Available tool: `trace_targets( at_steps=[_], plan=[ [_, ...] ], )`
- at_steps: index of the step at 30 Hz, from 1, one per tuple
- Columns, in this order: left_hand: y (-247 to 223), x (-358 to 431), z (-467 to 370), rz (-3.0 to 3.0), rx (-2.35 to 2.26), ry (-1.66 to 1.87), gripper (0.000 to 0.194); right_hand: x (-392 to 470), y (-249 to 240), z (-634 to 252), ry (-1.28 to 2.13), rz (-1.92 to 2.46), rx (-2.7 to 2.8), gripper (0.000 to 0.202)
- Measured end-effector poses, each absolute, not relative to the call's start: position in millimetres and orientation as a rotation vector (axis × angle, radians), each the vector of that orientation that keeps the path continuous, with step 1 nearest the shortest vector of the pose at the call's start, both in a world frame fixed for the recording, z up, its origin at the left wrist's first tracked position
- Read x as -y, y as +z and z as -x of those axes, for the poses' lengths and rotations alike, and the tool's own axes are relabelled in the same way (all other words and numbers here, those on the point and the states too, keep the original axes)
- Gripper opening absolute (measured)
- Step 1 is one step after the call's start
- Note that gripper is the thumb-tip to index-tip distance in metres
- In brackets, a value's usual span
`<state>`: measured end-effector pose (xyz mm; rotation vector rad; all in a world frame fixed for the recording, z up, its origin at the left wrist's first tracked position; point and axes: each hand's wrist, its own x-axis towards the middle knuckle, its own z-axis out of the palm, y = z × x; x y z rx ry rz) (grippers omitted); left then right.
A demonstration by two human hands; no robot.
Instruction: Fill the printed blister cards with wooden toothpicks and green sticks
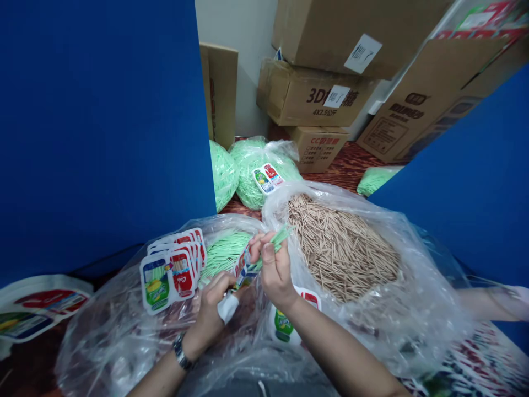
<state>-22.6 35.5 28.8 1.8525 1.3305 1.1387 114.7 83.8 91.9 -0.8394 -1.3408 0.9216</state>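
My left hand (217, 303), with a watch at the wrist and something white around a finger, grips a printed packet (243, 268) with red and blue on it. Green sticks (281, 236) are pinched in my right hand (275, 267), just above and right of that packet. Behind my hands lies a heap of green sticks (227, 248) in a clear bag. To its left a stack of printed cards (173, 270) rests on the plastic. Brown sticks (343, 248) fill an open bag on the right. Under my right forearm is another card (284, 325).
Blue panels (103, 121) rise at left and right. Cardboard boxes (318, 99) stand at the back, with green-filled bags (264, 160) before them. Another person's arm (491, 303) shows at the right edge. A large printed item (45, 306) lies at far left.
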Motion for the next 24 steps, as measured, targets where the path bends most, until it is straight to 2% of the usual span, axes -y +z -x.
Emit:
trace_targets(
  at_steps=[4, 8, 10, 15, 20, 24],
  plan=[
    [33, -39, 25, -1.855, -1.313, 1.186, 0.008, -79, 86, -118, 0.794, 0.928, 1.592, 0.023],
    [36, -42, 29, -1.877, -1.321, 1.173, 0.005, -79, 90, -131, 0.735, 0.906, 1.69, 0.045],
    [37, -43, 31, -1.887, -1.32, 1.163, 0.006, -81, 93, -137, 0.641, 0.888, 1.779, 0.049],
    [40, -42, 34, -1.969, -1.282, 1.18, 0.007, -87, 95, -145, 0.281, 0.76, 2.134, 0.036],
    [43, -43, 36, -2.028, -1.238, 1.192, 0.003, -95, 108, -146, 0.371, 0.814, 2.038, 0.031],
    [41, -44, 37, -2.073, -1.233, 1.219, 0.001, -93, 115, -147, 0.347, 0.673, 2.078, 0.027]
  ],
)
